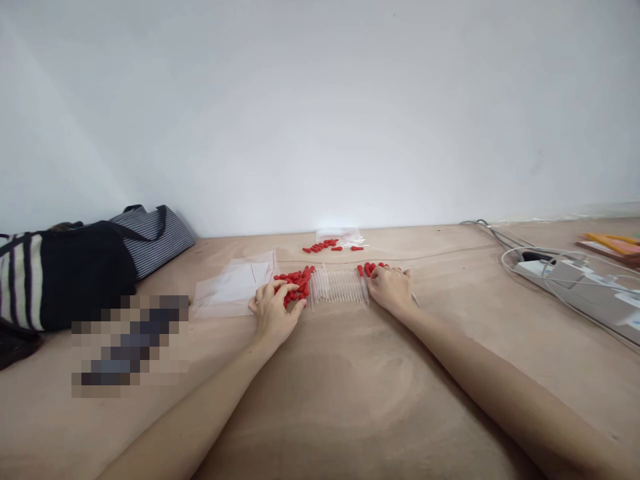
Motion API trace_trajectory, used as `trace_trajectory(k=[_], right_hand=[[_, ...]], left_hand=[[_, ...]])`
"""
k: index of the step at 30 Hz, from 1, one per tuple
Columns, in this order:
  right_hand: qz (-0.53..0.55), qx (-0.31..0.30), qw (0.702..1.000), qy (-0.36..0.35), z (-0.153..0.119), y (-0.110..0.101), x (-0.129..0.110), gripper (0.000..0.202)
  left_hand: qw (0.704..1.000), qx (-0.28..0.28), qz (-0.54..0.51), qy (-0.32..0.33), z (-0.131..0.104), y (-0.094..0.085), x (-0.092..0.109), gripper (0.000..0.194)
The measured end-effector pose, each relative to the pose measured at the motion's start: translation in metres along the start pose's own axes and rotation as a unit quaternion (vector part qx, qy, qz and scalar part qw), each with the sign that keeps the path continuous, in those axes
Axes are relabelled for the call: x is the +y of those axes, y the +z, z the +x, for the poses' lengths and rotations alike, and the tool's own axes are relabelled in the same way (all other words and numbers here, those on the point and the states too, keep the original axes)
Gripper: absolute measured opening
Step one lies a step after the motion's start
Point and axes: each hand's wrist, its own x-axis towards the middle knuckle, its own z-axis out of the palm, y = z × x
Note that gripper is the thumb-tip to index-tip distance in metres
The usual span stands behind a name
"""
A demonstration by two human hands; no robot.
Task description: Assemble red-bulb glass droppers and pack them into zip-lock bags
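My left hand (274, 305) rests on a pile of red rubber bulbs (303, 279), fingers bent and apart, with nothing visibly gripped. Right of the pile lies a row of thin clear dropper tubes (340, 285), side by side. At the row's right end, my right hand (393, 287) is curled down, its fingers close together and partly hidden; what they hold cannot be made out. More red bulbs (369, 268) show just beyond that hand, perhaps fitted on tubes. A tube end (416, 300) sticks out on its right side.
Loose red bulbs (320, 247) lie farther back beside a clear plastic bag (340, 235). Flat plastic bags (230, 287) lie left. A dark bag (85, 273) and a striped bag (155, 233) stand far left, near a blurred-out object (133, 347). A white power strip (575, 287) with cables lies right.
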Motion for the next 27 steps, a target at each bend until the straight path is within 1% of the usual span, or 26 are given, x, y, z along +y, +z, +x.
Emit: trace_trajectory(k=[3, 6, 11, 14, 16, 18, 22, 24, 26, 27], right_hand=[[-0.015, -0.046, 0.999, 0.006, 0.002, -0.004, -0.005, 0.044], [-0.03, -0.086, 0.996, 0.016, 0.008, -0.005, -0.01, 0.04], [-0.034, -0.128, 0.991, 0.027, 0.018, -0.004, -0.016, 0.034], [-0.03, -0.143, 0.989, 0.029, 0.019, -0.009, -0.016, 0.037], [-0.027, -0.142, 0.989, 0.028, 0.016, -0.015, -0.013, 0.042], [-0.026, -0.135, 0.99, 0.022, 0.011, -0.021, -0.009, 0.044], [-0.029, -0.104, 0.994, -0.014, -0.005, -0.027, 0.002, 0.038], [-0.021, -0.072, 0.996, -0.053, -0.016, -0.027, 0.007, 0.03], [0.007, -0.035, 0.992, -0.119, -0.028, -0.026, 0.011, 0.023], [0.027, -0.02, 0.987, -0.158, -0.033, -0.026, 0.012, 0.02]], left_hand=[[1.0, 0.023, 0.018, 0.009, -0.001, 0.001, 0.002, 0.018], [0.999, 0.022, 0.031, 0.011, -0.001, 0.004, 0.003, 0.016], [0.998, 0.011, 0.049, 0.021, 0.0, 0.01, 0.003, 0.019], [0.998, 0.012, 0.063, 0.019, 0.008, 0.009, 0.003, 0.02], [0.997, 0.006, 0.071, 0.017, 0.018, 0.009, 0.003, 0.022], [0.997, -0.017, 0.078, 0.019, 0.032, 0.01, 0.003, 0.021], [0.991, -0.066, 0.109, 0.026, 0.055, 0.019, 0.006, 0.022], [0.988, -0.085, 0.126, 0.022, 0.062, 0.023, 0.009, 0.022], [0.988, -0.091, 0.127, 0.017, 0.065, 0.025, 0.012, 0.021], [0.989, -0.083, 0.12, 0.016, 0.066, 0.024, 0.014, 0.02]])
